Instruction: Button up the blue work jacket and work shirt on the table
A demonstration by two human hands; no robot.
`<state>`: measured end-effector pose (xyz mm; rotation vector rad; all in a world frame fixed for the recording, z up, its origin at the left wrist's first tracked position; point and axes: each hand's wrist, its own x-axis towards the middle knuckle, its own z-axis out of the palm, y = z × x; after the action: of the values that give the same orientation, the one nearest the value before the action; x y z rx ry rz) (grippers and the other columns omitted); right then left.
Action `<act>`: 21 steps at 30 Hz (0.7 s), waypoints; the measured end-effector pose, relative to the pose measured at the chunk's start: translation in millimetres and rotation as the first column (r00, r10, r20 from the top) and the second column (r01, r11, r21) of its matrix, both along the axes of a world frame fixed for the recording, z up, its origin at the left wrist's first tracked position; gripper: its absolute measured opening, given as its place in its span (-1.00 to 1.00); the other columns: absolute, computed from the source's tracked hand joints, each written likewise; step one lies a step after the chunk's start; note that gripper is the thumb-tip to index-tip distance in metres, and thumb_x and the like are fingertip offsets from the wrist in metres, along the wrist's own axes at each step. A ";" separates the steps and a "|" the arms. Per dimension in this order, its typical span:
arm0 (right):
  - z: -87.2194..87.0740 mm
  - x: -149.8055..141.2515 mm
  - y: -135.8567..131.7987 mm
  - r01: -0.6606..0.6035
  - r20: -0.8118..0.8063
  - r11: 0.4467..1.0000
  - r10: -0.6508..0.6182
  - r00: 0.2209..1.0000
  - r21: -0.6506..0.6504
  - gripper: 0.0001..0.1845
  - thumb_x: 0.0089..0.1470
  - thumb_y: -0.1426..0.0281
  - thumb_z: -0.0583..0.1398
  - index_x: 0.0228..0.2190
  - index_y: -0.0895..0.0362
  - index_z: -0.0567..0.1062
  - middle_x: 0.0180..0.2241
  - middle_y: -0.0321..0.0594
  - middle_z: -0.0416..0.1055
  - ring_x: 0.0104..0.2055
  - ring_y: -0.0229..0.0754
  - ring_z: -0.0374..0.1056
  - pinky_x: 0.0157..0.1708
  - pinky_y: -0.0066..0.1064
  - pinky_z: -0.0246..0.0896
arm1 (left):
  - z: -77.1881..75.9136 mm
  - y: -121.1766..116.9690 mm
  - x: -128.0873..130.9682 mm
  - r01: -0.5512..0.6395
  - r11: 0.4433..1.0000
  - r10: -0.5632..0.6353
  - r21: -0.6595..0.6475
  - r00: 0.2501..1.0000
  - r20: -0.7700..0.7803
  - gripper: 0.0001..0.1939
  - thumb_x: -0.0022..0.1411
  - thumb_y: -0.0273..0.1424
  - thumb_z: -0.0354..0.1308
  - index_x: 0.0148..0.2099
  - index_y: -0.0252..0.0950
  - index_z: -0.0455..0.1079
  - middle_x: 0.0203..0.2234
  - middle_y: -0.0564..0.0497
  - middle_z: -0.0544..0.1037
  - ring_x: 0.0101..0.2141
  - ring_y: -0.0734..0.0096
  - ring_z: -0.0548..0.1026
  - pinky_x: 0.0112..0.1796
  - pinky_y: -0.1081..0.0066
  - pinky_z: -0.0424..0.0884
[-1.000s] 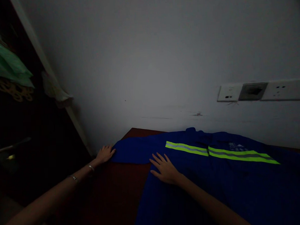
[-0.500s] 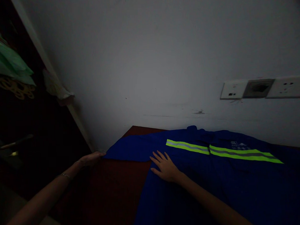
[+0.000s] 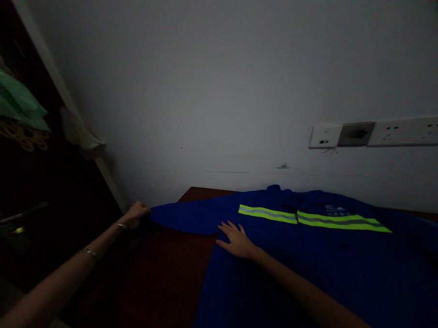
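Observation:
A blue work jacket with yellow-green reflective stripes lies spread over a dark reddish table. Its left-hand sleeve stretches out toward the table's left side. My left hand is closed on the end of that sleeve and wears bands at the wrist. Near the armpit of the jacket, my right hand rests with its fingers spread on the cloth. The jacket's right-hand sleeve and lower part fade into the dark.
A pale wall rises directly behind the table, with a row of sockets at the right. To the left stands a dark door with a handle and a hanging green cloth.
My left hand has lifted slightly and moved away from me with the sleeve end, which now runs straighter. My right hand stays on the jacket. The view has shifted slightly.

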<state>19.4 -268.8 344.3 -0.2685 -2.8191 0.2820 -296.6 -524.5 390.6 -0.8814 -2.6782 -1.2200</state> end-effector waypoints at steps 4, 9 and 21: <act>26.3 -1.3 -20.5 -0.045 -0.210 0.897 -0.053 0.976 -0.439 -0.38 0.04 0.18 0.07 0.11 0.12 0.13 0.18 -0.03 0.02 0.21 -0.04 -0.07 0.15 -0.07 -0.24 | 58.6 9.6 49.1 0.005 0.996 0.028 0.087 0.927 -0.373 -0.74 0.08 -0.37 0.01 -0.36 -0.49 0.40 -0.58 -0.01 0.42 -0.49 0.46 0.34 -0.46 0.49 0.20; 72.1 21.1 -60.8 -0.299 -0.309 0.137 -0.059 0.949 -0.944 -0.37 -0.02 0.06 0.11 0.01 0.10 0.14 0.10 0.03 0.10 0.01 -0.05 0.24 -0.08 -0.09 0.18 | 82.9 27.7 159.0 0.224 0.965 -0.081 0.137 0.750 -0.656 -0.68 0.17 -0.26 -0.04 -0.15 -0.35 0.38 -0.40 -0.07 0.49 -0.37 0.34 0.42 -0.29 0.37 0.28; 65.6 66.3 -71.6 -0.353 -0.263 -0.267 -0.320 0.910 -0.897 -0.84 0.05 0.52 0.02 -0.54 0.18 0.31 -0.60 -0.26 0.39 -0.39 -0.22 0.40 -0.24 -0.35 0.30 | -3.1 52.9 285.7 0.773 0.554 -0.720 -0.308 0.259 -0.644 -0.75 0.20 -0.28 -0.02 -0.13 -0.24 0.36 -0.10 -0.12 0.44 -0.07 0.25 0.36 -0.05 0.27 0.25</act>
<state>85.7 -340.3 409.9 -0.3749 -1.2424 2.3762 -10.9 -471.7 387.5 -2.2230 -1.4876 -0.7056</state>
